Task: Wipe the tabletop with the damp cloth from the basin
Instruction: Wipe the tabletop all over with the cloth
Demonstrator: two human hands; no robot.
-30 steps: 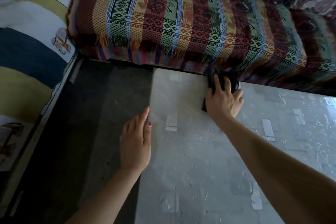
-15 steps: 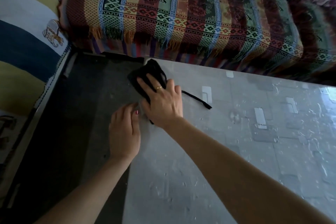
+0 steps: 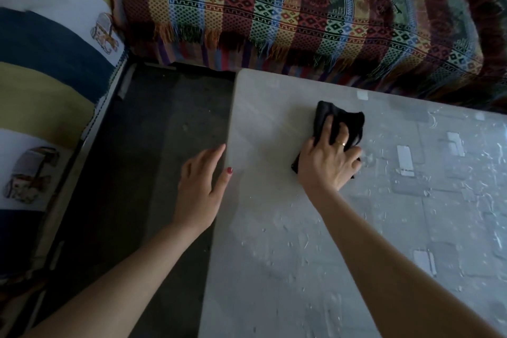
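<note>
A black damp cloth (image 3: 348,121) lies flat on the pale grey tabletop (image 3: 274,241), near its far left corner. My right hand (image 3: 327,163) presses down on the cloth, fingers spread over it, a ring on one finger. My left hand (image 3: 201,189) rests at the table's left edge, fingers together and empty, thumb on the tabletop. The right part of the tabletop glistens with water streaks and small pale patches. No basin is in view.
A sofa under a striped patterned throw (image 3: 288,8) runs along the table's far edge. A cushion with blue, yellow and white bands (image 3: 49,63) lies at the left. Dark floor (image 3: 153,145) fills the gap between cushion and table.
My right hand has slid the cloth from the table's far left corner back to the right. My left hand has stayed at the table's left edge.
</note>
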